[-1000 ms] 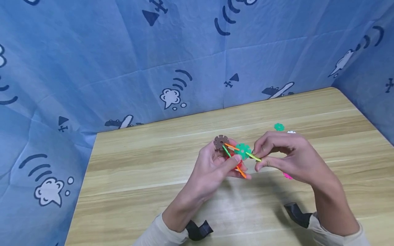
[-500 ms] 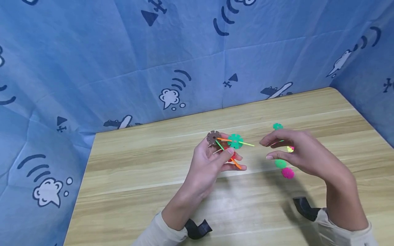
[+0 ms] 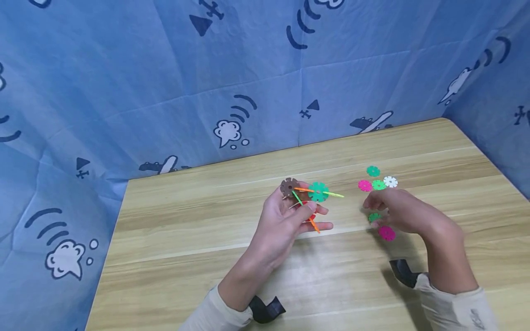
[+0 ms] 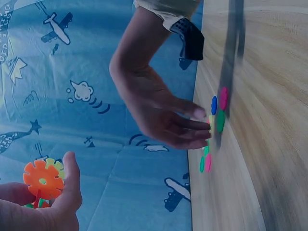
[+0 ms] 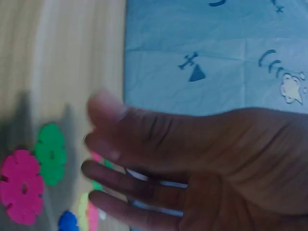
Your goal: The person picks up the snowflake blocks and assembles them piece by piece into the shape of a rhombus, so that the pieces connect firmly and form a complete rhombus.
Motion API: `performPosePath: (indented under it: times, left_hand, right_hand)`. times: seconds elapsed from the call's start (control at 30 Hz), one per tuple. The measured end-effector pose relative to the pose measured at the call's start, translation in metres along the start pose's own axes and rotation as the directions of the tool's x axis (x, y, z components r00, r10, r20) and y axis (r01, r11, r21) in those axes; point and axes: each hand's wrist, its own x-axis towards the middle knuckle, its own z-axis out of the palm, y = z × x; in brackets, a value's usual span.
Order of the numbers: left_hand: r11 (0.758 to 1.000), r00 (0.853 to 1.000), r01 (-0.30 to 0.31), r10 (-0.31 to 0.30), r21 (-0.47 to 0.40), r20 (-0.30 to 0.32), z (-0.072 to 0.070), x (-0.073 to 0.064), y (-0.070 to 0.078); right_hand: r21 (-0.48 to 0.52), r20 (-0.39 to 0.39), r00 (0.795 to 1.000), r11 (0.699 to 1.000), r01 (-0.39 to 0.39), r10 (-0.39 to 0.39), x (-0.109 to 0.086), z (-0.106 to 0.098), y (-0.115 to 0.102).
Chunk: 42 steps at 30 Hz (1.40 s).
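My left hand (image 3: 279, 234) grips a cluster of notched plastic discs slotted into one another. In the head view, a brown disc (image 3: 288, 187) and a green disc (image 3: 319, 185) face the camera, while orange, light green and yellow discs show edge-on; a red one is partly hidden by the thumb. The left wrist view shows an orange disc (image 4: 43, 180) of the cluster face-on. Over the loose discs at the right hovers my right hand (image 3: 407, 214), fingers apart from the thumb and nothing between them. Under its fingertips lies a loose green disc (image 3: 374, 216), beside a magenta disc (image 3: 387, 233).
Farther back on the wooden table (image 3: 198, 239) lie a green disc (image 3: 373, 171), a pink disc (image 3: 365, 185), a light green disc (image 3: 378, 185) and a white disc (image 3: 390, 182). A blue disc (image 4: 214, 105) shows in the left wrist view. Blue printed cloth (image 3: 265, 82) hangs behind the table.
My right hand has let go of the cluster's yellow disc and moved right and down over the loose discs. My left hand, still holding the cluster, has shifted slightly left.
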Motion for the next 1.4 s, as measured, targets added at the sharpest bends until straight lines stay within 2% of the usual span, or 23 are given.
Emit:
performPosePath:
  times: [0.17, 0.53, 0.6, 0.7, 0.83, 0.9, 1.0, 1.13, 1.27, 1.4]
  left_hand:
    - [1.000, 1.000, -0.006, 0.006, 0.024, 0.008, -0.001, 0.000, -0.001]
    - [0.998, 1.000, -0.019, 0.019, 0.065, 0.003, -0.001, 0.001, 0.001]
    - [0.997, 1.000, -0.020, 0.020, 0.069, -0.003, -0.001, 0.001, 0.002]
    - [0.997, 1.000, -0.019, 0.020, 0.077, -0.013, -0.001, 0.001, 0.002]
    - [0.997, 1.000, -0.011, 0.013, 0.082, -0.024, -0.002, 0.002, 0.002]
    - [0.996, 1.000, -0.006, 0.008, 0.089, -0.027, -0.002, 0.002, 0.002]
    - [0.995, 0.999, 0.001, 0.002, 0.099, -0.033, -0.002, 0.002, 0.003]
    - [0.995, 0.999, 0.009, -0.005, 0.102, -0.045, -0.001, 0.003, 0.004]
    - [0.991, 0.997, 0.031, -0.022, 0.129, -0.071, -0.002, 0.004, 0.006]
    - [0.987, 0.995, 0.053, -0.039, 0.154, -0.088, -0.002, 0.005, 0.007]
  right_hand:
    - [0.009, 0.061, 0.996, 0.998, -0.066, 0.065, 0.007, 0.004, 0.005]
    - [0.001, 0.048, 0.991, 0.992, -0.123, 0.123, 0.013, 0.009, 0.004]
    - [-0.003, 0.027, 0.995, 0.995, -0.097, 0.097, 0.013, 0.009, 0.003]
    - [0.004, -0.043, 0.999, 1.000, -0.003, 0.004, 0.015, 0.009, 0.001]
    - [0.113, -0.148, 0.981, 0.983, 0.146, -0.129, 0.015, 0.007, -0.005]
    - [0.194, -0.169, 0.975, 0.965, 0.179, -0.147, 0.014, 0.005, -0.010]
    - [0.280, -0.166, 0.977, 0.944, 0.177, -0.134, 0.011, 0.001, -0.017]
    - [0.308, -0.202, 0.973, 0.936, 0.173, -0.113, 0.005, -0.007, -0.024]
    - [0.304, -0.260, 0.952, 0.922, 0.238, -0.160, -0.002, -0.011, -0.030]
    - [0.309, -0.308, 0.919, 0.889, 0.339, -0.244, -0.007, -0.012, -0.034]
